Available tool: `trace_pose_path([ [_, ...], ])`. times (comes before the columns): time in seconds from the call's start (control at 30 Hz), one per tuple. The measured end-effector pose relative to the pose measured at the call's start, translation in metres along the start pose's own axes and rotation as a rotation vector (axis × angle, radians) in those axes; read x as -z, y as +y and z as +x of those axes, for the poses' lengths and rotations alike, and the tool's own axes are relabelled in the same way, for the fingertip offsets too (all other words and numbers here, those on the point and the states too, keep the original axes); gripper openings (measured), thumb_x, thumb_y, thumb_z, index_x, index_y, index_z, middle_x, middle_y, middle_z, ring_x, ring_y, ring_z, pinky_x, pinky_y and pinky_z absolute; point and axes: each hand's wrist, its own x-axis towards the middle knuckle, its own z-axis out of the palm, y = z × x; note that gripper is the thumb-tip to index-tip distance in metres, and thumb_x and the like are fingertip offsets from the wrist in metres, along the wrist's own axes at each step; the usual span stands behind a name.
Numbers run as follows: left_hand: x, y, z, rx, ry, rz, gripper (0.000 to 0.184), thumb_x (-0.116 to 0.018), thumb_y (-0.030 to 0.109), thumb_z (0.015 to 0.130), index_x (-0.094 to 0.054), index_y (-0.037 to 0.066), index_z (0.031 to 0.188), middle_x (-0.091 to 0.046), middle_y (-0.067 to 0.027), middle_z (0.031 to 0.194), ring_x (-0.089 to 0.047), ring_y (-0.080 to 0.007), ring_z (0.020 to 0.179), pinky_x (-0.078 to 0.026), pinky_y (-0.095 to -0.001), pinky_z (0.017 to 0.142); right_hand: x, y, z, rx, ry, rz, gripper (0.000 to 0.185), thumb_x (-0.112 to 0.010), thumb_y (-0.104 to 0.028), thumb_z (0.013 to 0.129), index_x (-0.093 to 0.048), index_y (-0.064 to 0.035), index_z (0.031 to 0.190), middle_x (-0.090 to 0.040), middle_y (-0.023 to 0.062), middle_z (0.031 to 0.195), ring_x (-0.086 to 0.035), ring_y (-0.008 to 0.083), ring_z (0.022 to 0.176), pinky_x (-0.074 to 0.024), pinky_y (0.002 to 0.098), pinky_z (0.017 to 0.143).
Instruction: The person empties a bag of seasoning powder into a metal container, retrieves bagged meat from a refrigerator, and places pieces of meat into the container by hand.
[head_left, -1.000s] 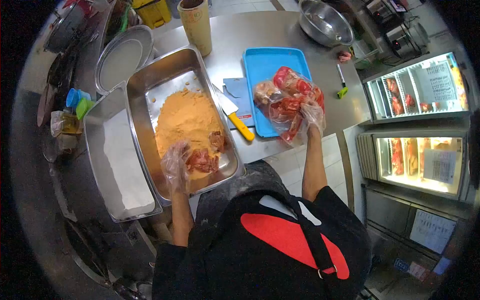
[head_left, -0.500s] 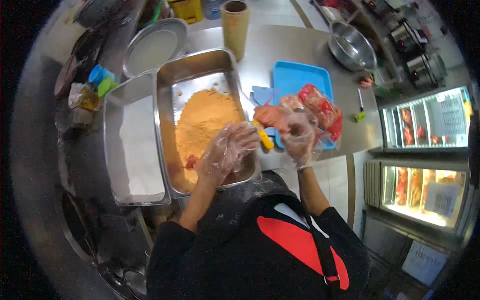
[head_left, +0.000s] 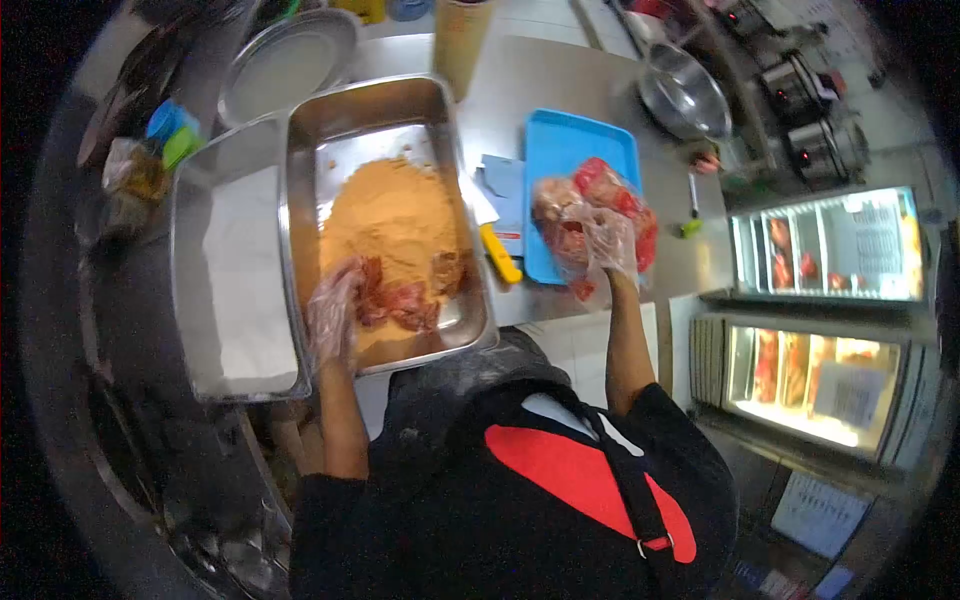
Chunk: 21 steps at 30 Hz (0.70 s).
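Gloved in clear plastic, my left hand [head_left: 335, 305] is at the left side of a steel pan [head_left: 468, 330] holding orange powder [head_left: 395, 215]. Its fingers are closed at the left edge of raw red meat [head_left: 405, 303] lying on the powder. Another piece of meat, partly coated, [head_left: 446, 270] lies at the pan's right side. My right hand [head_left: 610, 240], also gloved, is closed on raw meat in a clear plastic bag [head_left: 565, 240] over a blue tray [head_left: 552, 128]. Its fingertips are partly hidden by the glove and bag.
A yellow-handled knife [head_left: 498, 250] lies between pan and tray. White powder [head_left: 245, 290] fills a second steel pan on the left. Behind stand a round pan [head_left: 290, 70], a tall roll [head_left: 460, 50] and a steel bowl [head_left: 685, 92]. Lit fridges [head_left: 830, 250] stand at right.
Raw meat has passed from my right hand's area into the powder pan. My left hand has moved left along with it. My right hand has come down onto the bagged meat.
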Motion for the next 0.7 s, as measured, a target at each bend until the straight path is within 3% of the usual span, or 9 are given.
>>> trace_pose_path([
  [0.07,0.010,-0.013,0.008,-0.241,0.024,0.272,0.034,-0.057,0.022,0.092,-0.061,-0.001,0.117,-0.061,-0.0128,0.118,-0.058,-0.0214,0.110,-0.048,-0.0332,0.093,-0.008,0.049,0.018,0.163,-0.102,-0.012,0.032,-0.065,-0.036,0.083,-0.073,-0.0076,0.096,-0.067,0.0204,0.087,-0.066,0.0312,0.081,-0.0503,0.0386,0.076],
  [0.1,0.008,-0.016,0.011,-0.228,0.043,0.169,0.034,-0.058,0.022,0.092,-0.061,-0.001,0.117,-0.061,-0.0128,0.117,-0.058,-0.0211,0.110,-0.047,-0.0328,0.093,-0.017,0.067,0.022,0.251,-0.161,-0.010,0.032,-0.065,-0.037,0.082,-0.073,-0.0084,0.095,-0.067,0.0213,0.089,-0.066,0.0324,0.082,-0.0503,0.0392,0.076],
  [0.13,0.007,-0.023,0.014,-0.211,0.068,0.067,0.034,-0.058,0.022,0.092,-0.060,-0.001,0.117,-0.062,-0.0127,0.116,-0.058,-0.0208,0.109,-0.047,-0.0325,0.094,-0.030,0.076,0.022,0.183,-0.210,-0.123,0.023,-0.056,-0.018,0.081,-0.074,-0.0072,0.088,-0.069,0.0201,0.091,-0.066,0.0333,0.084,-0.0507,0.0420,0.079],
  [0.23,0.000,-0.029,0.026,-0.064,0.149,-0.123,0.034,-0.059,0.021,0.092,-0.060,-0.001,0.118,-0.063,-0.0123,0.114,-0.059,-0.0204,0.108,-0.047,-0.0320,0.093,-0.043,0.088,0.021,-0.062,-0.320,-0.152,0.025,-0.054,-0.019,0.081,-0.073,-0.0044,0.090,-0.068,0.0224,0.094,-0.066,0.0345,0.087,-0.0509,0.0435,0.079],
  [0.37,-0.002,-0.023,0.023,-0.191,0.066,-0.077,0.035,-0.062,0.020,0.091,-0.059,-0.001,0.118,-0.064,-0.0120,0.111,-0.060,-0.0208,0.106,-0.048,-0.0327,0.092,-0.027,0.044,0.009,-0.037,-0.214,-0.307,0.029,-0.059,-0.025,0.081,-0.070,-0.0022,0.095,-0.065,0.0244,0.100,-0.064,0.0377,0.093,-0.0505,0.0450,0.081],
  [0.47,-0.010,-0.036,0.033,-0.034,0.080,-0.251,0.044,-0.067,0.030,0.088,-0.059,-0.001,0.118,-0.064,-0.0137,0.107,-0.063,-0.0237,0.099,-0.053,-0.0356,0.085,-0.029,0.040,0.009,0.102,-0.218,-0.231,0.037,-0.066,-0.031,0.079,-0.066,-0.0111,0.110,-0.064,0.0188,0.111,-0.060,0.0339,0.109,-0.0487,0.0436,0.090],
  [0.57,-0.016,-0.045,0.034,-0.046,0.068,-0.231,0.040,-0.066,0.029,0.089,-0.059,-0.001,0.116,-0.065,-0.0129,0.106,-0.063,-0.0221,0.097,-0.054,-0.0332,0.081,-0.046,0.041,0.004,0.095,-0.012,0.002,0.032,-0.067,-0.026,0.078,-0.067,-0.0124,0.108,-0.065,0.0164,0.110,-0.060,0.0327,0.109,-0.0491,0.0409,0.089],
  [0.6,-0.017,-0.038,0.031,-0.026,0.061,-0.220,0.038,-0.064,0.027,0.090,-0.060,0.000,0.116,-0.065,-0.0117,0.107,-0.064,-0.0204,0.095,-0.053,-0.0317,0.081,-0.060,0.057,0.015,0.303,-0.073,-0.162,0.036,-0.069,-0.031,0.075,-0.069,-0.0130,0.106,-0.066,0.0173,0.106,-0.063,0.0344,0.099,-0.0507,0.0414,0.085],
  [0.7,-0.025,-0.019,0.010,-0.004,0.014,-0.214,0.032,-0.060,0.024,0.092,-0.060,0.002,0.116,-0.065,-0.0092,0.107,-0.064,-0.0173,0.092,-0.052,-0.0290,0.082,-0.103,0.107,0.039,0.031,-0.240,-0.062,0.035,-0.068,-0.024,0.075,-0.068,-0.0191,0.110,-0.066,0.0140,0.108,-0.061,0.0318,0.103,-0.0492,0.0400,0.089],
])
